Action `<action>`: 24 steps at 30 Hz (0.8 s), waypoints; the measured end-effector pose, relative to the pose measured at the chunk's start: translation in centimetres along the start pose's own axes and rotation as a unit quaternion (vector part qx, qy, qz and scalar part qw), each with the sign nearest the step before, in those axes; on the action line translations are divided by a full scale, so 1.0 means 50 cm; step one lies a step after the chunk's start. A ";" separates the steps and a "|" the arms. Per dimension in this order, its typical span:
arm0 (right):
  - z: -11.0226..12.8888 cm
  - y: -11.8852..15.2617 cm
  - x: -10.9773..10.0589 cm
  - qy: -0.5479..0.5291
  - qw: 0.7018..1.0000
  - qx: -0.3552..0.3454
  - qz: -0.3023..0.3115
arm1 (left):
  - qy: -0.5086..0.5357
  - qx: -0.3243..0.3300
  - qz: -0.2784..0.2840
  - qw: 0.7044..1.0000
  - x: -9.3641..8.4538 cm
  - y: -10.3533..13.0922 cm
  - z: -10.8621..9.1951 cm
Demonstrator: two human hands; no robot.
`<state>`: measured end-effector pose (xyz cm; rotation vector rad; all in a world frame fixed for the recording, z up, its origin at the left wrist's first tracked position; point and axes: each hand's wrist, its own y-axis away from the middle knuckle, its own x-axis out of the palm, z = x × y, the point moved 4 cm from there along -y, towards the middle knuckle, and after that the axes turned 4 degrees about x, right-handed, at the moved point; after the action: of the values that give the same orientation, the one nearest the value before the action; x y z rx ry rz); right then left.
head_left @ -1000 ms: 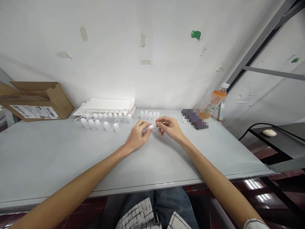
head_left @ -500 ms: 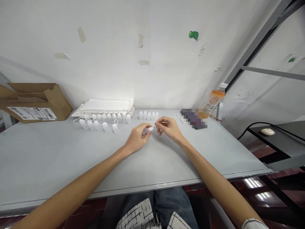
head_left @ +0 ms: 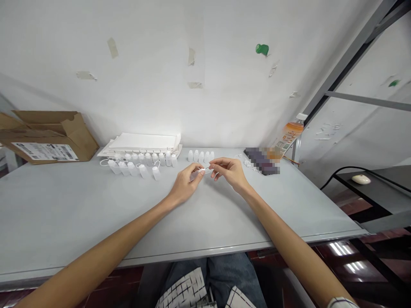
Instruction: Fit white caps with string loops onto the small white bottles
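Observation:
My left hand (head_left: pixel 186 182) is closed around a small translucent white squeeze bottle (head_left: pixel 195 173), its tip pointing right. Fingers cover much of the bottle. My right hand (head_left: pixel 227 172) is in a closed pinch just right of that tip, on a thin white strap (head_left: pixel 208 171) that runs between the two hands. The strap's far end is hidden in the fingertips. Behind my hands several small bottles (head_left: pixel 201 157) stand in a short row. To the left are more bottles (head_left: pixel 148 159) in a longer row, and some bottles in front (head_left: pixel 156 173) have looped straps.
An open cardboard box (head_left: pixel 86 137) stands at the left on the grey table (head_left: pixel 205 222). White papers (head_left: pixel 146 141) lie against the wall. A blurred dark phone-like object (head_left: pixel 257 160), white loose pieces (head_left: pixel 248 164) and an orange drink bottle (head_left: pixel 290 132) are at the right.
My left thumb has come up over the bottle's tip end. The white strap now shows as a curve between my hands. Both hands stay in nearly the same place.

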<state>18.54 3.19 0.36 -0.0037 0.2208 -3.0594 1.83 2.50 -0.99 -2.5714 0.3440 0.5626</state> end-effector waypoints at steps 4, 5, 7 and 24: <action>0.002 0.003 0.009 -0.008 0.999 0.013 0.051 | 0.005 0.014 -0.005 1.000 -0.002 -0.001 -0.002; 0.002 0.004 0.012 -0.007 0.998 0.016 0.062 | 0.004 0.015 -0.006 1.000 -0.002 -0.001 -0.001; 0.002 0.005 0.015 -0.007 0.997 0.019 0.073 | 0.002 0.015 -0.008 1.000 -0.001 -0.001 0.001; -0.002 0.008 0.021 0.002 0.997 0.017 0.081 | -0.001 0.024 -0.011 1.000 0.000 0.002 0.002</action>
<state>17.50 2.72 0.22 0.0216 0.1616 -2.9017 1.75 2.45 -1.12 -2.5256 0.3245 0.5412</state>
